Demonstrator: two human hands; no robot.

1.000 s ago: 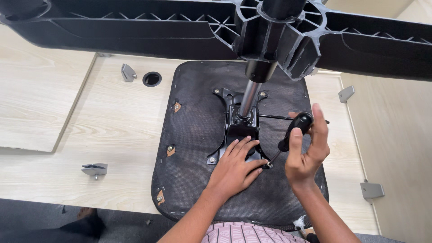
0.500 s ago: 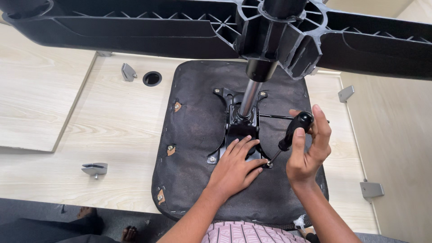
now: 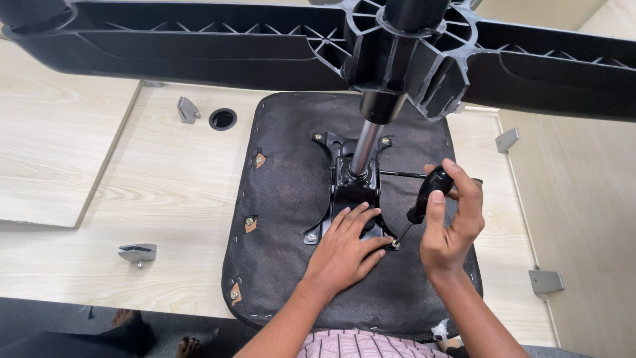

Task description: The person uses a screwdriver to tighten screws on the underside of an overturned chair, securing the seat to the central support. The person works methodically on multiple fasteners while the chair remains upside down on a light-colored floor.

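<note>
A screwdriver (image 3: 427,197) is gripped by the right hand (image 3: 449,229); its tip is hidden beside the left hand (image 3: 346,248), spread flat on the mounting plate (image 3: 349,192).

left hand (image 3: 346,248): flat, fingers spread toward 1 o'clock | right hand (image 3: 450,225): upright, fingers curled in a grip

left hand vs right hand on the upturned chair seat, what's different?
The left hand lies flat, palm down, fingers spread on the black metal mounting plate; the right hand is raised and curled in a grip. The left hand holds nothing, while the right hand grips a black-handled screwdriver, its tip at a screw by the plate's corner. Both are bare and work over the seat underside, near the gas lift column.
</note>
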